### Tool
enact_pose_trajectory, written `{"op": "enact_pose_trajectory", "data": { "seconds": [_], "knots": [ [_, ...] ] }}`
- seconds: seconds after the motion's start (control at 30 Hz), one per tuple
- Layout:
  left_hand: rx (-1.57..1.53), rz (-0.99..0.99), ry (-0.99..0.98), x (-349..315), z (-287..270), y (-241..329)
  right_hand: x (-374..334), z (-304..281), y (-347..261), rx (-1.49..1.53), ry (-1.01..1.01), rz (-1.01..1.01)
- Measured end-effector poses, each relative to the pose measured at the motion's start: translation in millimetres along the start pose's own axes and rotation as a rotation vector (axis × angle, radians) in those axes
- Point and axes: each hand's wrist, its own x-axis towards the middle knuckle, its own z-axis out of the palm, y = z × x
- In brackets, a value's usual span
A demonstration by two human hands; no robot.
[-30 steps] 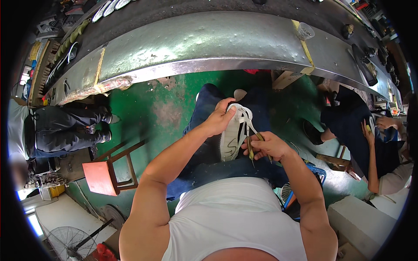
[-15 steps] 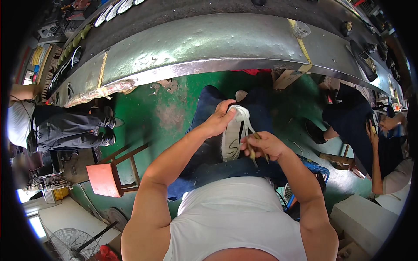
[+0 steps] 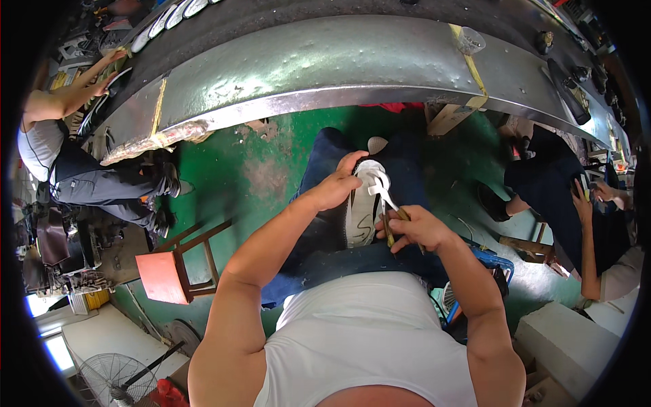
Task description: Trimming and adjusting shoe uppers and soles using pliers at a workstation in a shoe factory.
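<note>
A light-coloured shoe (image 3: 359, 220) with a dark curved line on it lies over my thighs, its white end pointing away from me. My left hand (image 3: 337, 188) grips that far end from the left, fingers bent around its edge. In my right hand (image 3: 422, 230) is a pincer-like tool (image 3: 389, 229) with brass-coloured handles. Its pale front end reaches up to the white strip (image 3: 374, 182) at the far end of the shoe. Whether the jaws are clamped on the strip is too small to tell.
Ahead runs a metal-edged workbench (image 3: 305, 61) with a clear plastic cup (image 3: 470, 41) and white shoe parts (image 3: 163, 19). A red-topped stool (image 3: 161, 277) stands left, a fan (image 3: 116, 383) lower left. People work on both sides; a blue-framed object (image 3: 498, 264) is by my right arm.
The pincer-like tool has shifted and its handles now sit differently in my right hand. My left hand stays on the shoe. The person at left has reached toward the bench.
</note>
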Motion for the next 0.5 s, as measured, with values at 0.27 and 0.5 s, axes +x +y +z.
{"op": "enact_pose_trajectory", "data": {
  "seconds": [0.27,0.5],
  "knots": [
    [0.165,0.025,-0.065,-4,-3,5,19,11,-2,0.196,-0.004,-0.050],
    [-0.071,-0.060,-0.154,-6,-11,-1,30,27,-19,-0.622,0.330,-0.171]
  ]
}}
